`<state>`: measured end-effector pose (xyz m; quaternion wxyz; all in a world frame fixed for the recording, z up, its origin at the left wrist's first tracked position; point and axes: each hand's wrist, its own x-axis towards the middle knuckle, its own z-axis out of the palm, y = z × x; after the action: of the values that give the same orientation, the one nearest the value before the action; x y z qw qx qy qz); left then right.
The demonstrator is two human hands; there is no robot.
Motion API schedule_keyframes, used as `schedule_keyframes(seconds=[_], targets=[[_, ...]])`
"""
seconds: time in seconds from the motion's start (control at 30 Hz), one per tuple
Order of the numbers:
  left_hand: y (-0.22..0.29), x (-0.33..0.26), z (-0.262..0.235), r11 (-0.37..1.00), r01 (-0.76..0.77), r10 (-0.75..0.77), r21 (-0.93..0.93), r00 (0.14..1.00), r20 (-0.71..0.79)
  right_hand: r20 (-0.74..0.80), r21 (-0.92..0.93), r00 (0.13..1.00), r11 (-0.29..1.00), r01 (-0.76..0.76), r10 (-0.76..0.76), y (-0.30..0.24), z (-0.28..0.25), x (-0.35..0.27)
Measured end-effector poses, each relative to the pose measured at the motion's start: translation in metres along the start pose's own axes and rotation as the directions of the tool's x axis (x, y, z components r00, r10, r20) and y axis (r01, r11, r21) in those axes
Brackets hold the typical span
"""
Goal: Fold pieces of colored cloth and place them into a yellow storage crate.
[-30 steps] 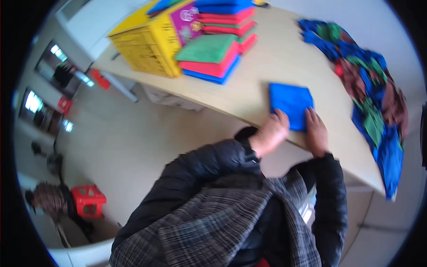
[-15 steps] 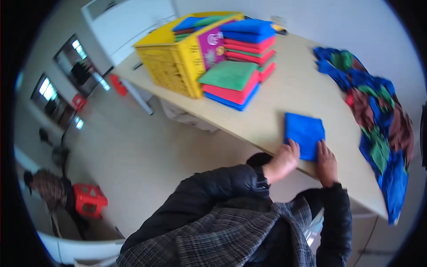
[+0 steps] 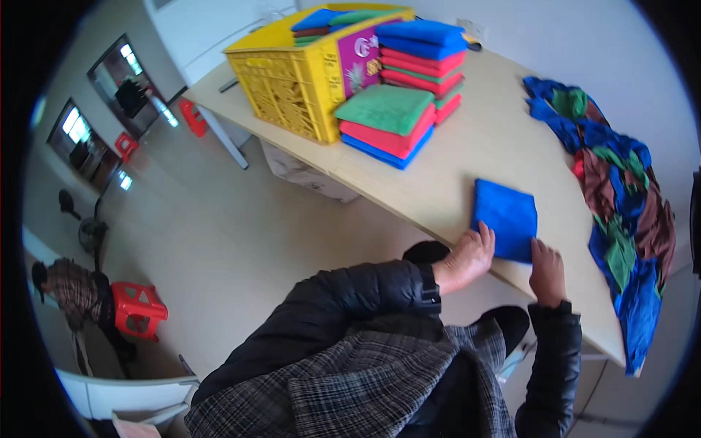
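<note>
Blue cloth [image 3: 505, 217], folded into a neat rectangle, lies flat on the table [image 3: 467, 164] near its front edge, just in front of the person. Both hands rest at its near edge. Left hand [image 3: 464, 260] lies palm down with the fingers spread a little, fingertips touching the cloth's near left corner. Right hand [image 3: 546, 269] also lies palm down, fingers together and stretched forward, the tips on the near right corner. Neither hand pinches or lifts the cloth; both lie open on top of it. Dark jacket sleeves cover both forearms up to the wrists.

To the right of the cloth, well apart from it, a loose pile [image 3: 617, 212] of unfolded cloths in blue, green and dark red runs along the table and hangs over its front edge. Farther back stands a low stack [image 3: 385, 124] of folded cloths, green on top, and just behind it a taller stack [image 3: 421, 58] topped with blue. A yellow crate [image 3: 292, 87] stands left of the stacks, with more folded cloths inside. A red stool [image 3: 139, 310] stands on the floor at the far left.
</note>
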<state>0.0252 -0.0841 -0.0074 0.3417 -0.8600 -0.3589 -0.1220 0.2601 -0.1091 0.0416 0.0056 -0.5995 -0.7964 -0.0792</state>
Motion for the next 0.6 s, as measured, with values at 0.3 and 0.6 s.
schedule_keyframes(seconds=[0.3, 0.6], targets=[[-0.043, 0.015, -0.019, 0.888, 0.128, -0.089, -0.443, 0.99, 0.107, -0.288, 0.3, 0.951, 0.954, -0.02, 0.111, -0.043, 0.014, 0.064], [-0.03, 0.046, 0.062, 0.766, 0.138, -0.151, -0.628, 0.988, 0.033, -0.182, 0.198, 0.965, 0.968, -0.151, 0.188, -0.039, 0.055, 0.071]])
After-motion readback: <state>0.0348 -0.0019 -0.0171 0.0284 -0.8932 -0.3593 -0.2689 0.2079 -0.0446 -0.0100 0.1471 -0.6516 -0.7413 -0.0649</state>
